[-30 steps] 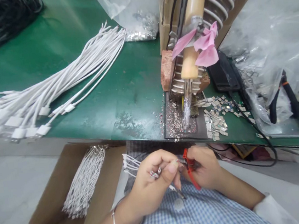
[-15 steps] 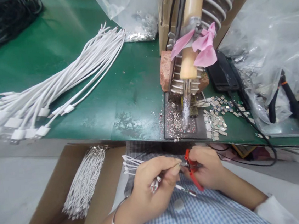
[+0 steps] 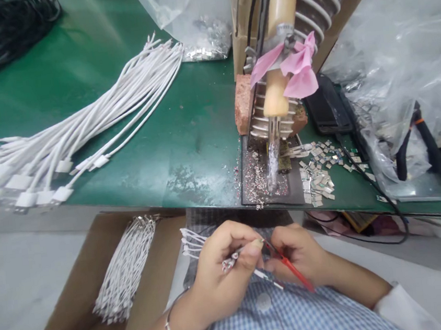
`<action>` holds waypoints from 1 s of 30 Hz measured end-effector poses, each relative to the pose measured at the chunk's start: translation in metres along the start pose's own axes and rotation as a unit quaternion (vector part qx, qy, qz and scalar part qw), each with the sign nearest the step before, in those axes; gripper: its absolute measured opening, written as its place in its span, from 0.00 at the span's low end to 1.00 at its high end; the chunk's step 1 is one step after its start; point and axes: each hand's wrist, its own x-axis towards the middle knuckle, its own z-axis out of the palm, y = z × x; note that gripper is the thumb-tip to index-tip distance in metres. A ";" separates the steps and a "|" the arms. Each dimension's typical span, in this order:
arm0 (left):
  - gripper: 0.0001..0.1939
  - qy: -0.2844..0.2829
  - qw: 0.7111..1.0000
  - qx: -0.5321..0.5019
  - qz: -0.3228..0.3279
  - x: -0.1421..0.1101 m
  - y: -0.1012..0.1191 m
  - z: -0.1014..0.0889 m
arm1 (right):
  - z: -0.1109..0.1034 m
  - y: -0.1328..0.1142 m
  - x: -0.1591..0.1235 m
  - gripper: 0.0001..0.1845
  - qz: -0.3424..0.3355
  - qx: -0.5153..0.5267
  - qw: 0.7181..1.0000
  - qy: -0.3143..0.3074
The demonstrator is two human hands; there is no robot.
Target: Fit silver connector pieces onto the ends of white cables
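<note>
My left hand is closed round several thin white cables. Their short ends with bared wires poke out of the fist. Thumb and forefinger pinch a wire end close to my right hand. Shut on a pair of red-handled scissors, my right hand keeps the tool's tip near that pinch; the blades are mostly hidden. Below the hands a white cable end with a small metal connector sticks out above the checked blue garment.
A cardboard box on the left holds bundled white cables. On the green bench lie long white USB cables. A soldering iron points down above small loose connectors. Black-handled pliers lie at right.
My right hand has turned the scissors, so the red handle now slants down to the right and shows edge-on. The left hand has shifted only slightly, still holding the cables.
</note>
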 end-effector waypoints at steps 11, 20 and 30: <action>0.09 -0.006 0.985 -0.149 -0.088 0.005 0.000 0.002 | 0.007 0.005 -0.003 0.18 0.073 0.046 0.995 0.055; 0.07 0.049 0.995 -0.021 0.081 -0.001 -0.016 0.012 | 0.042 0.007 -0.009 0.21 0.170 0.183 0.966 0.058; 0.11 0.074 0.997 -0.025 0.002 -0.002 -0.009 0.010 | 0.006 0.003 -0.012 0.22 0.128 0.102 0.986 0.044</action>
